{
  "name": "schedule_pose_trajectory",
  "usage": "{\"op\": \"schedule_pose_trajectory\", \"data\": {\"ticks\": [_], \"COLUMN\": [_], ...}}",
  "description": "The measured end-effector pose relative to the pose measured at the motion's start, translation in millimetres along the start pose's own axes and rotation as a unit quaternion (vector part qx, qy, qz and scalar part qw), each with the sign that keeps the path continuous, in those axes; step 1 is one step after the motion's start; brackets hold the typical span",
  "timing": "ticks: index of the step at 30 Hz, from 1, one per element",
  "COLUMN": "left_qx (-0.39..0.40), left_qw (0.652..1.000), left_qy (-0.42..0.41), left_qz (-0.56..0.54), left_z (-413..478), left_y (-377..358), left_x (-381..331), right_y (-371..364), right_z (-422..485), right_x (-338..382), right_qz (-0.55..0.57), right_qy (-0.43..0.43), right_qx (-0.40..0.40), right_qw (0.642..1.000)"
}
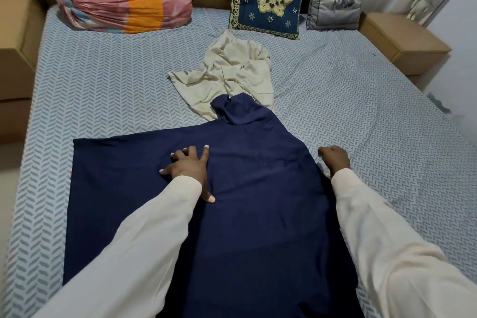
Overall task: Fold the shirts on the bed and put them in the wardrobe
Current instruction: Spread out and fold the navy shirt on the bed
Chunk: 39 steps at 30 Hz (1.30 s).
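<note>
Nearest the camera, two pale sleeves (144,240) reach out over the navy shirt (258,214). The left grip (189,170) lies flat on it, fingers spread, holding nothing and pressing the cloth left of the shirt's midline. The right grip (334,160) is curled at the shirt's right edge; whether it pinches cloth I cannot tell. The navy shirt lies spread on the bed (103,80), its long axis running away from the camera, collar at the far end, one wing stretched out to its left. That wing probably folds inward next, and the left grip is nearer it. Beyond the collar, partly under it, lies a crumpled cream shirt (232,72).
</note>
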<state>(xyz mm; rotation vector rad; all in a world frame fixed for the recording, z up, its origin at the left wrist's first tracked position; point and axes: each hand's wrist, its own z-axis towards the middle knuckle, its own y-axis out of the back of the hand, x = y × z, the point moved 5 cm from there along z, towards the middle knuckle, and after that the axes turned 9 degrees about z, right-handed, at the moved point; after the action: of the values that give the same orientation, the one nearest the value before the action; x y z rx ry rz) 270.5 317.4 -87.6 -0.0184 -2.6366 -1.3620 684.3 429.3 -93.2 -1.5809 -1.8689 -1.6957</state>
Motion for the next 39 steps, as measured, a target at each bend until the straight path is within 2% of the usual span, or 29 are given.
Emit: {"op": "schedule_pose_trajectory", "data": {"ticks": [2, 5, 7, 10, 13, 17, 19, 22, 27, 30, 33, 36, 39], "left_qx": [0.003, 0.003, 0.001, -0.002, -0.013, -0.031, -0.047, -0.058, -0.105, -0.191, -0.258, -0.251, -0.235], "left_qw": [1.0, 1.0, 1.0, 1.0, 1.0, 0.999, 0.999, 0.997, 0.994, 0.979, 0.958, 0.95, 0.944], "left_qy": [0.003, 0.007, 0.007, 0.008, 0.005, 0.004, 0.005, 0.009, -0.005, -0.044, -0.118, -0.188, -0.233], "left_qz": [0.008, 0.011, 0.011, 0.011, 0.009, -0.004, -0.019, -0.044, -0.005, 0.053, 0.028, -0.001, -0.007], "left_z": [3, 7, 8, 10, 11, 11, 8, -2, -22, -48, -80, -107, -132], "left_y": [1, 3, 3, 2, 1, -3, -8, -15, -19, -32, -56, -77, -92], "left_x": [0, 0, -1, 0, 0, 1, 2, 4, 1, -11, -33, -59, -76], "right_y": [-20, -55, -56, -53, -63, -80, -84, -74, -25, 17, 45, 53, 61], "right_z": [12, 31, 16, 14, 2, -47, -71, -103, -134, -143, -148, -152, -150], "right_x": [6, 16, 35, 46, 65, 94, 83, 40, -34, -76, -113, -122, -127], "right_qz": [0.013, -0.047, -0.075, -0.069, -0.139, -0.164, -0.157, -0.17, -0.232, -0.194, -0.124, -0.037, 0.058], "right_qy": [0.032, 0.072, 0.091, 0.078, 0.075, 0.156, 0.182, 0.176, 0.179, 0.127, 0.053, 0.054, 0.012], "right_qx": [0.011, 0.066, 0.051, 0.02, 0.014, -0.021, 0.008, 0.032, -0.022, -0.046, -0.045, -0.011, -0.029], "right_qw": [0.999, 0.994, 0.992, 0.994, 0.987, 0.974, 0.971, 0.969, 0.956, 0.972, 0.99, 0.998, 0.998]}}
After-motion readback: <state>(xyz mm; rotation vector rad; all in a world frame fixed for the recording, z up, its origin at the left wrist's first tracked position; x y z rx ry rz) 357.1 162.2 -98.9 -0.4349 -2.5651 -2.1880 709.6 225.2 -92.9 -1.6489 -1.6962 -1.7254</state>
